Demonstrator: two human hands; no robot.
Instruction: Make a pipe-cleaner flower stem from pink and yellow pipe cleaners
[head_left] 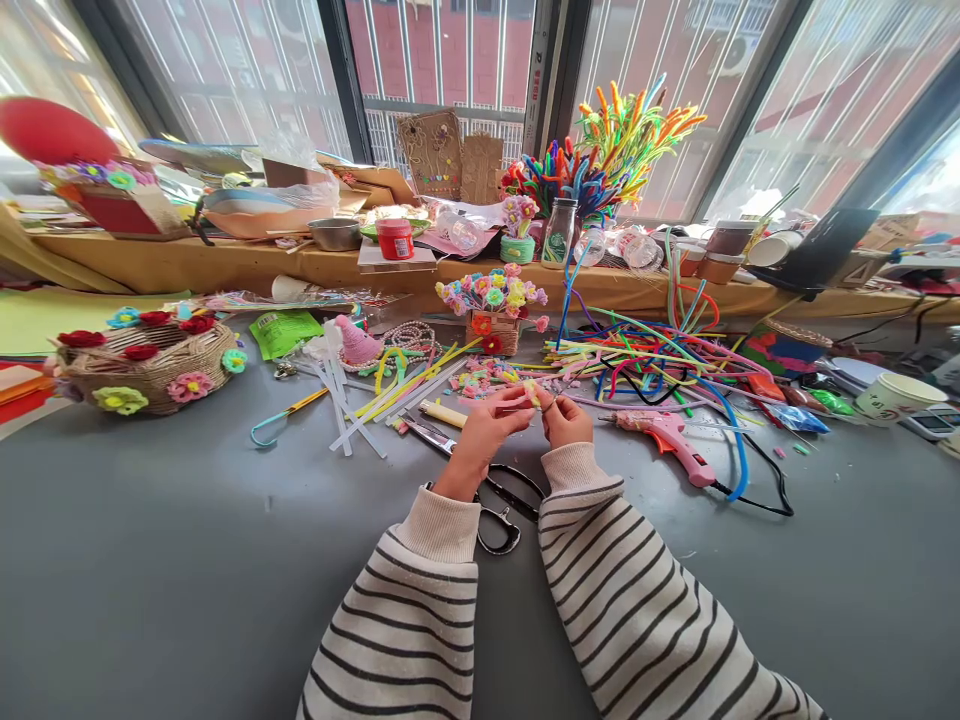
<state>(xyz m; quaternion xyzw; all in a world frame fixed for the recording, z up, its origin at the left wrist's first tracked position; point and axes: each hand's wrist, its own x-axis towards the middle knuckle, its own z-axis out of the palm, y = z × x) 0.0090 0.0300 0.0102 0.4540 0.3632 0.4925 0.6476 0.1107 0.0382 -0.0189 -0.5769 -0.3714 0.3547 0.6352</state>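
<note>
My left hand [486, 432] and my right hand [566, 418] meet above the grey table [187, 560], both pinched on a small yellow pipe-cleaner piece [531, 394] held between the fingertips. Black-handled scissors [495, 500] lie on the table just under my left wrist. A pink glue gun [669, 440] rests to the right of my right hand, its black cord trailing right. Loose pipe cleaners [637, 355] in many colours are spread just beyond my hands. Both sleeves are striped white and dark.
A woven basket with felt flowers [150, 365] stands at the left. A small box of pipe-cleaner flowers [495, 315] sits behind my hands. A windowsill shelf [225, 265] holds jars, bowls and a bunch of upright pipe cleaners [607, 150]. A paper cup [892, 395] is at the right.
</note>
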